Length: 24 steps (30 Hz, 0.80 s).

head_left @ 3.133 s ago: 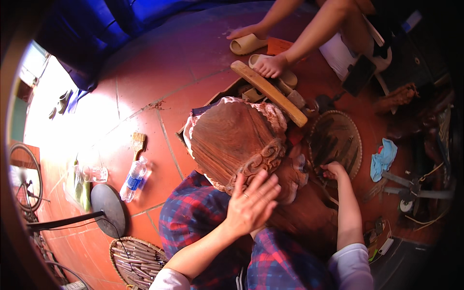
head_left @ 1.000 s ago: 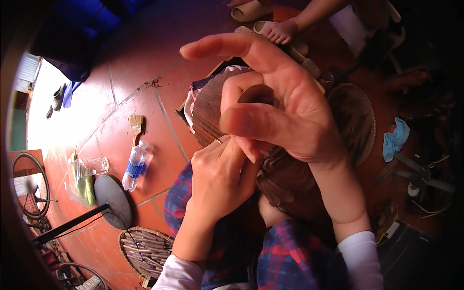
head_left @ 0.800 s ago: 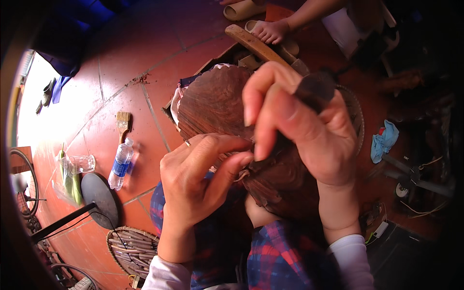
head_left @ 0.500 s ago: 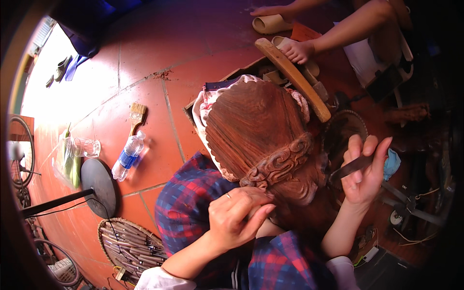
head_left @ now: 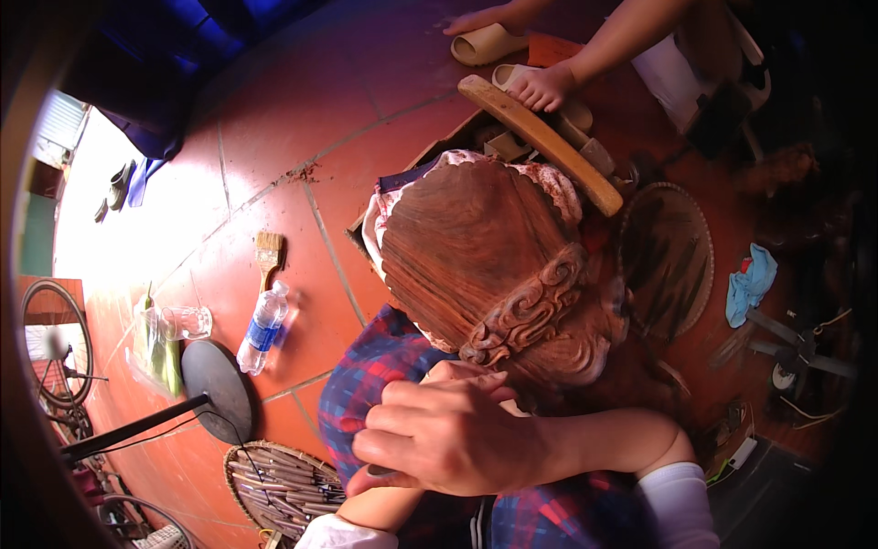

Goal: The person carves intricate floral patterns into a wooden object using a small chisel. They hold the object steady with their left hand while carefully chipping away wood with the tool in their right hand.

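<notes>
In front of me a carved reddish-brown wooden piece (head_left: 476, 233) lies over cloth, its smooth broad face up and scrolled relief along the near side. My right hand (head_left: 448, 435) crosses over my left wrist, fingers curled and slightly blurred. A dark edge (head_left: 389, 470) shows beneath them, looking like the flat dark blade it held earlier; most of that is hidden. My left hand (head_left: 455, 371) lies behind it, beside the carving's near edge. Only its upper part shows, and its grip is covered.
A wooden bar (head_left: 544, 142) crosses a box beyond the carving, near another person's foot (head_left: 541, 89). Rightward are a round tray (head_left: 666, 261) and blue cloth (head_left: 752, 285). A bottle (head_left: 263, 328), brush (head_left: 269, 256), round stand base (head_left: 219, 389) and basket of tools (head_left: 279, 480) sit left.
My right hand has swung from beside the round tray leftward and down across my left wrist, uncovering the tray. The left hand has become mostly hidden. The view has shifted slightly.
</notes>
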Tool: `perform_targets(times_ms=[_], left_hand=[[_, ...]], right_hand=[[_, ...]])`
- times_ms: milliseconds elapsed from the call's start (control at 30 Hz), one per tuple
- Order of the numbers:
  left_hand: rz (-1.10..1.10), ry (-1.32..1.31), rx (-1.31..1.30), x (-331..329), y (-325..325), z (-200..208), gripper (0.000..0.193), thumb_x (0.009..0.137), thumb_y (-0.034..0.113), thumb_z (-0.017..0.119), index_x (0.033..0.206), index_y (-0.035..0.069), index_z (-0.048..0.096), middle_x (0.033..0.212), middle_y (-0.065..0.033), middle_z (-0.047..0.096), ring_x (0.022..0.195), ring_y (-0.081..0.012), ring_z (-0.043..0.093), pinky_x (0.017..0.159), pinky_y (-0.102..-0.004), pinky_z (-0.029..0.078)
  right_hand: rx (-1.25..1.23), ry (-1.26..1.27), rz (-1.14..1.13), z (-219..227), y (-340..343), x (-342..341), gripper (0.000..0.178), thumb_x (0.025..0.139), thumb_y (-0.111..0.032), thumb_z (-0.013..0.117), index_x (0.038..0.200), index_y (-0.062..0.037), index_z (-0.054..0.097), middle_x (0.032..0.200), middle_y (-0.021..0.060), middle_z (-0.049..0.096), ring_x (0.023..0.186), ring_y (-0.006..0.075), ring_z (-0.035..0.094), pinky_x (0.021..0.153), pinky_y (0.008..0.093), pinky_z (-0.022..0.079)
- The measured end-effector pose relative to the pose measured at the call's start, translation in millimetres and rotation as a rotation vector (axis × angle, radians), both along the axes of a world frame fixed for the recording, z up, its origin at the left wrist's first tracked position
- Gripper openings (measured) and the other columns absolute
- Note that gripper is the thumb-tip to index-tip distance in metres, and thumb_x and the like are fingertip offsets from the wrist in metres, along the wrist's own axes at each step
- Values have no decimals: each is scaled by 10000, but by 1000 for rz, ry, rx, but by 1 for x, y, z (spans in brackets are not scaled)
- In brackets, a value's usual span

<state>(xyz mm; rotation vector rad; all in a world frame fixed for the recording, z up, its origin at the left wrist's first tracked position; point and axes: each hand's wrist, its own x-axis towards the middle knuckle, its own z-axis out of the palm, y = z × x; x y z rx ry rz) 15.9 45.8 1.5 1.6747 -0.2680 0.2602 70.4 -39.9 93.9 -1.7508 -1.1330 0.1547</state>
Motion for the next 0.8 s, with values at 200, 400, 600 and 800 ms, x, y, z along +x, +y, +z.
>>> perform_targets(times_ms=[200,400,600,800], left_hand=[[52,145,-213,5,-5,1,291,731,50,793,984,11,653,967,-123,694,957,-252,655,871,-395,519],[204,196,-50,23,-3,23,427,675,124,864,989,10,599,994,-126,701,1007,-242,632,914,-386,495],[133,143,160,30,-3,16,445,747,96,795,1100,26,533,1040,-121,668,1021,-240,599,920,-356,464],[141,204,25,31,-2,12,419,748,108,784,1082,20,546,1016,-122,671,994,-250,609,900,-358,476]], right_hand=[[-62,-165,-29,-33,19,-18,301,844,-309,528,843,-10,571,757,154,586,697,306,603,615,420,508],[-186,-267,-41,-24,6,-5,199,734,-202,597,688,-19,534,776,232,616,705,305,626,592,443,523],[-120,-279,-195,-45,7,-1,170,722,-176,592,645,-37,530,656,180,608,629,305,625,540,432,507],[-182,-80,46,-32,6,20,188,801,-187,590,741,-16,538,880,180,675,758,255,641,692,379,509]])
